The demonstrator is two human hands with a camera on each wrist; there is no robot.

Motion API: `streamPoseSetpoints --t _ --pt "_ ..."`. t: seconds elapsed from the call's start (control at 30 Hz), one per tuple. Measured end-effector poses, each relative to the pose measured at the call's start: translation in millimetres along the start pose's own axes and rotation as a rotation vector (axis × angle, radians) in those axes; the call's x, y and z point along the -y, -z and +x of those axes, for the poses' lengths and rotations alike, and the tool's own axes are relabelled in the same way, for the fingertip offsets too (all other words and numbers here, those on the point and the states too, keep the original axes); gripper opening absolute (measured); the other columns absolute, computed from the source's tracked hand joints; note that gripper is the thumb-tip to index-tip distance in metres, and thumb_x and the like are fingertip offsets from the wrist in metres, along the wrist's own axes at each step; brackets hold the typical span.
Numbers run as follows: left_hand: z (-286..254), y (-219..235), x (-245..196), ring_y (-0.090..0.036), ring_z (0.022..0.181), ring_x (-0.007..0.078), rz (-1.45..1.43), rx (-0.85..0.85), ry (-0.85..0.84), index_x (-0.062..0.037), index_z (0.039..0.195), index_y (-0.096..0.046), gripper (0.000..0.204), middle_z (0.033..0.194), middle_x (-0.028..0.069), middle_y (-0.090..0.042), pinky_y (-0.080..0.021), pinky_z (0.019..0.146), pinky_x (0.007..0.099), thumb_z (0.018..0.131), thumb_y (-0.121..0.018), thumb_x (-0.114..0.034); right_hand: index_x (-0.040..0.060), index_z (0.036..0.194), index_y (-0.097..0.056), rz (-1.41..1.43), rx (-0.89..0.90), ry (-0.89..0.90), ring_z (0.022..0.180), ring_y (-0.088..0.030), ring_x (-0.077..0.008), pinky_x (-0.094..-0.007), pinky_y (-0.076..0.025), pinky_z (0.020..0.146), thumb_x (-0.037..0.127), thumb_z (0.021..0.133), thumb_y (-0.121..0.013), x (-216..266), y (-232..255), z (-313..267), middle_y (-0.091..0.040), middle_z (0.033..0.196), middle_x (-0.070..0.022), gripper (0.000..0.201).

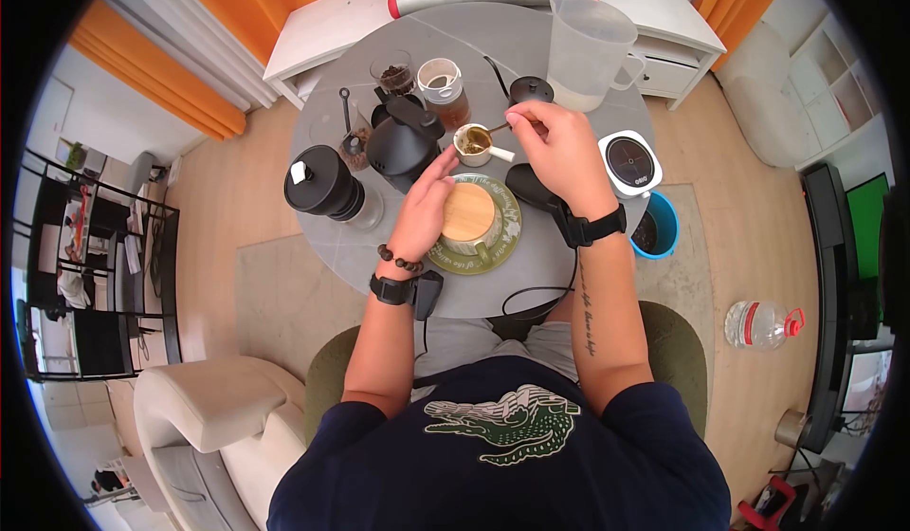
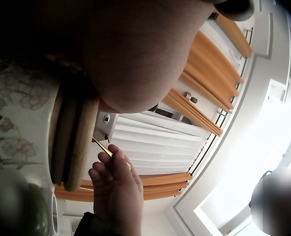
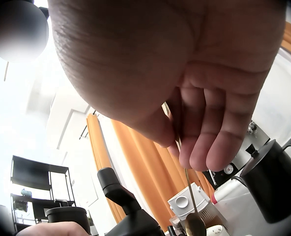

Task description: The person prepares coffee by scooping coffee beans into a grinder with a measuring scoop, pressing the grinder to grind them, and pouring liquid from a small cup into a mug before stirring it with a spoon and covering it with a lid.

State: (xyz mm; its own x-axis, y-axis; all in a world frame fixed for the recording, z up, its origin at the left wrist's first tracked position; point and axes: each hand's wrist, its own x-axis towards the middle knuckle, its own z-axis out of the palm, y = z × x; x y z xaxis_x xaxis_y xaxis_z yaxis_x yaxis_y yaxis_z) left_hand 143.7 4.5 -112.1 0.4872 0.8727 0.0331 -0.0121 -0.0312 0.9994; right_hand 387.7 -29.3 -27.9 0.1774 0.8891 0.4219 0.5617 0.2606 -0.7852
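Note:
My right hand pinches the thin handle of a gold-coloured spoon between thumb and fingers. The spoon's bowl is over a small white cup with a side handle, and greenish-brown matter shows inside it. My left hand has its fingers extended, with the fingertips right at the cup's left side. Its palm lies alongside a flower-patterned mug topped by a round wooden lid. The mug stands on a green saucer with lettering round its rim.
Left of the cup stand a black kettle and a black grinder. Behind it are a tumbler and a glass of dark beans. A clear pitcher, small black pot and scale stand to the right.

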Motion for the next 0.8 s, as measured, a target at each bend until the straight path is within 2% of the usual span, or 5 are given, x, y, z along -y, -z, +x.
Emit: streamPoseSetpoints --t 0.5,0.7,0.77,0.8 --pt "1.1 -0.5 3.1 -0.047 0.163 0.0268 -0.002 0.009 -0.024 0.008 0.172 -0.044 0.063 0.174 0.019 -0.053 -0.037 0.132 0.0368 0.113 -0.045 -0.015 -0.0008 0.11 -0.082 -0.012 -0.045 -0.009 0.075 -0.075 -0.0335 -0.0422 -0.059 0.072 0.018 0.106 -0.074 -3.0 -4.5 0.6 -0.08 0.09 -0.0197 0.02" --pt "1.4 -0.5 3.4 -0.047 0.163 0.0268 -0.013 0.008 -0.026 0.0085 0.172 -0.044 0.063 0.175 0.0184 -0.052 -0.037 0.132 0.0367 0.113 -0.046 -0.015 0.0003 0.108 -0.082 -0.056 -0.069 -0.043 0.081 -0.078 -0.0369 -0.044 -0.061 0.077 0.016 0.105 -0.073 -15.5 -24.2 7.0 -0.081 0.091 -0.0195 0.019" --pt "1.6 -0.6 2.8 -0.047 0.163 0.0267 -0.015 0.006 -0.023 0.0085 0.172 -0.044 0.064 0.175 0.0183 -0.052 -0.037 0.132 0.0366 0.113 -0.046 -0.015 -0.0001 0.11 -0.082 -0.095 -0.097 -0.065 0.081 -0.08 -0.03 -0.0389 -0.062 0.078 0.017 0.105 -0.076 -18.8 -31.0 8.5 -0.083 0.092 -0.0171 0.019" --pt "1.3 -0.9 2.5 -0.047 0.164 0.0268 -0.017 0.005 -0.026 0.0088 0.172 -0.044 0.064 0.175 0.0184 -0.052 -0.037 0.132 0.0366 0.113 -0.046 -0.015 -0.0001 0.11 -0.082 -0.094 -0.098 -0.066 0.081 -0.08 -0.03 -0.0389 -0.062 0.078 0.017 0.105 -0.076 -20.6 -34.1 9.4 -0.083 0.092 -0.0171 0.019"
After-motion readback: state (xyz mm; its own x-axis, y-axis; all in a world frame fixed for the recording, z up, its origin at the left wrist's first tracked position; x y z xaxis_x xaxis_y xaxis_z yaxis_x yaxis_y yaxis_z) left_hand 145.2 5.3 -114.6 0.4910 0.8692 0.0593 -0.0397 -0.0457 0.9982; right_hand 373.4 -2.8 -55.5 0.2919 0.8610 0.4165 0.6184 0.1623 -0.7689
